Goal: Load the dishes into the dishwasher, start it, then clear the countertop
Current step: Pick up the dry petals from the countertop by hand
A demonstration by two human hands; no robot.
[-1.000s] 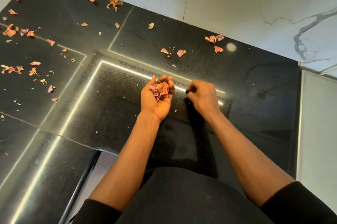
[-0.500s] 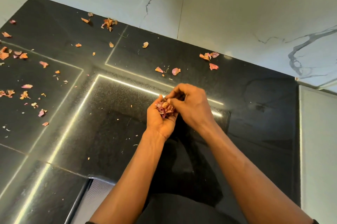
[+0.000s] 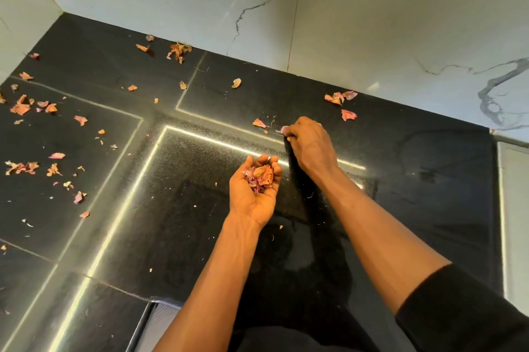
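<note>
Pinkish scraps (image 3: 259, 177) lie heaped in the cupped, palm-up left hand (image 3: 252, 200), and more are scattered over the black tabletop (image 3: 171, 208). Half a second ago the right hand (image 3: 312, 148) was at that palm. Now it has reached out, its fingers (image 3: 292, 134) pinching one scrap (image 3: 284, 130) on the tabletop.

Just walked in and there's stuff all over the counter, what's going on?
A person is picking pink and orange flakes off the black countertop by hand. The left hand is cupped palm up around a small pile of gathered flakes, while the right hand pinches a pink flake on the counter just beyond it. Many loose flakes lie scattered, mostly to the left and along the marble wall, so clearing is far from done.
</note>
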